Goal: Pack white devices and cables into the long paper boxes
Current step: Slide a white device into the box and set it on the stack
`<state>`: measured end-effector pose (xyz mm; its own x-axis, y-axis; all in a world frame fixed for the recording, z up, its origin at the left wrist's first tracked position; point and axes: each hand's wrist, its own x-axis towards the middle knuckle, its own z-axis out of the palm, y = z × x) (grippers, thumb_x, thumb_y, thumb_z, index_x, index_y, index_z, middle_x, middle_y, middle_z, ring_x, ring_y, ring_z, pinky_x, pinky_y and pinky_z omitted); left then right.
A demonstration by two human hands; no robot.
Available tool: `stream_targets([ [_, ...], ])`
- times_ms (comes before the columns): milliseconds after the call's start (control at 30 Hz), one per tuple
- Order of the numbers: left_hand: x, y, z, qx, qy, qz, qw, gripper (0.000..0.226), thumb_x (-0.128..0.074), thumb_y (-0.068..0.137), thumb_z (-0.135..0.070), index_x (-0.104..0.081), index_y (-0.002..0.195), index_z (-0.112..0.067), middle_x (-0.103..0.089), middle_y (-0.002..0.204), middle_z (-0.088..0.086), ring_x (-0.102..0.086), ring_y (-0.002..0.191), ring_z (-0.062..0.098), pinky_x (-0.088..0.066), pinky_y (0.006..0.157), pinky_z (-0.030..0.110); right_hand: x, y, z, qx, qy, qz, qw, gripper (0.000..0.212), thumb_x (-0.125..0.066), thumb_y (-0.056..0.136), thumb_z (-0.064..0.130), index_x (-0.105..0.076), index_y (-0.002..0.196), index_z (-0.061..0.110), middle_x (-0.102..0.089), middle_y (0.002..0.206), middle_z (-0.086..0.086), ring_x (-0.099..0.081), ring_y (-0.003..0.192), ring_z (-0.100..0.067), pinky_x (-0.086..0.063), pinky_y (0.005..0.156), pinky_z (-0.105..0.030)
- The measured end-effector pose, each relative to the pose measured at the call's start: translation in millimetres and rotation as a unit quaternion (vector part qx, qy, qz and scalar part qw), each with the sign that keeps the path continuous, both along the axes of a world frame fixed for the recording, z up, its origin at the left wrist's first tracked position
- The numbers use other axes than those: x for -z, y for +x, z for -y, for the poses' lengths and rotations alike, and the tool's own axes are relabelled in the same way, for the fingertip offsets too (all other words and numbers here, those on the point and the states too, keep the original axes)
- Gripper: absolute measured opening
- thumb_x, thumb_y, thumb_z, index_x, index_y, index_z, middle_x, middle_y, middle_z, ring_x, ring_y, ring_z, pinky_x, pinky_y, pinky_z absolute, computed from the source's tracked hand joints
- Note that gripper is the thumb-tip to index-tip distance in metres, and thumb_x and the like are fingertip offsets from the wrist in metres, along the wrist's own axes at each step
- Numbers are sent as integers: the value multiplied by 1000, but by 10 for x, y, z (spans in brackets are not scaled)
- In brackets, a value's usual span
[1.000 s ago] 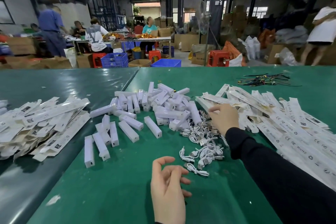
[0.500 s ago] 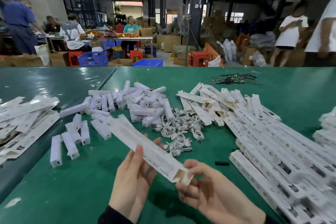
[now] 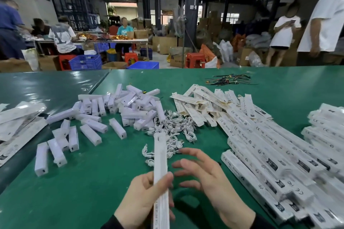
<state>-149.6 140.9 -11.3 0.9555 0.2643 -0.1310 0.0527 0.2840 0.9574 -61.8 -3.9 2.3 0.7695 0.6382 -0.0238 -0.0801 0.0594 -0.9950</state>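
Observation:
My left hand (image 3: 143, 197) grips one long white paper box (image 3: 160, 160) near its lower half, the box pointing away from me. Beside it my right hand (image 3: 206, 176) hovers with fingers spread and holds nothing. Beyond the box's far end lies a tangle of white cables (image 3: 173, 128). Several white devices (image 3: 119, 109) are heaped and scattered to the left of the cables on the green table (image 3: 93, 182).
Flat unfolded boxes (image 3: 201, 104) pile up behind the cables. Rows of long boxes (image 3: 275, 156) fill the right side. More flat packaging (image 3: 16, 124) lies at the left edge. Dark cable ties (image 3: 227, 80) sit far back. People stand and sit beyond the table.
The box has turned from lying crosswise between both hands to pointing straight away. My right hand has let go of its end and spread its fingers.

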Motion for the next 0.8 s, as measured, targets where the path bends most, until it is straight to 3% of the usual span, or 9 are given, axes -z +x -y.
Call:
stream_targets([
  [100, -35, -10, 69, 121, 58, 13, 991, 25, -76, 67, -38, -75, 76, -14, -68, 64, 20, -67, 50, 25, -52, 49, 25, 25, -4, -18, -13, 9, 18, 1000, 41, -78, 81, 17, -61, 117, 13, -74, 86, -8, -70, 80, -20, -56, 69, -28],
  [167, -45, -15, 84, 143, 82, 12, 986, 23, -69, 77, -36, -73, 75, -14, -71, 69, 19, -68, 55, 22, -53, 56, 24, 52, 1, -18, -5, 9, 16, 1000, 34, -70, 85, 6, -60, 117, 12, -72, 79, -8, -68, 75, -19, -55, 67, -27],
  [267, -41, -10, 95, 125, 83, 3, 989, 27, -65, 76, -35, -68, 74, -8, -69, 70, 22, -66, 55, 23, -53, 58, 27, 65, 23, -7, 26, 18, 4, 1000, 33, -64, 88, 0, -59, 117, 17, -69, 73, -7, -65, 67, -15, -54, 63, -25],
  [400, -40, -13, 156, 92, 84, 5, 992, 17, -76, 65, -33, -77, 67, -16, -65, 59, 16, -61, 44, 19, -49, 48, 24, 45, -10, -21, 11, 40, 19, 999, 42, -73, 79, 21, -58, 117, 20, -69, 74, -5, -67, 66, -19, -53, 57, -24],
  [533, -28, -25, 191, 78, 81, 1, 994, 34, -82, 63, -51, -77, 75, -19, -65, 60, 16, -62, 45, 22, -50, 47, 24, 87, -11, -41, 12, 42, 19, 999, 55, -83, 68, 14, -57, 117, 19, -68, 71, -7, -61, 62, -19, -52, 58, -24],
  [600, -8, -7, 198, 40, 58, -8, 997, 41, -81, 69, -47, -71, 86, -10, -65, 65, 21, -64, 51, 29, -55, 49, 34, 94, 6, -29, 23, 40, 12, 999, 62, -88, 66, 19, -55, 118, 20, -72, 81, -14, -65, 70, -22, -56, 66, -28],
  [667, 36, 21, 171, -25, 56, 5, 998, 48, -83, 72, -32, -56, 95, 0, -65, 75, 26, -65, 62, 34, -56, 60, 47, 81, 26, -8, 29, 46, 3, 999, 61, -82, 62, 24, -53, 116, 19, -74, 88, -17, -68, 73, -22, -56, 69, -29],
  [800, 32, 31, 89, -75, 86, 60, 992, 39, -69, 69, -28, -56, 105, -23, -67, 101, 17, -67, 79, 27, -53, 66, 40, 67, 10, 5, -15, 53, -15, 998, 56, -79, 66, 18, -53, 116, 14, -74, 86, -15, -69, 70, -20, -54, 59, -25],
])
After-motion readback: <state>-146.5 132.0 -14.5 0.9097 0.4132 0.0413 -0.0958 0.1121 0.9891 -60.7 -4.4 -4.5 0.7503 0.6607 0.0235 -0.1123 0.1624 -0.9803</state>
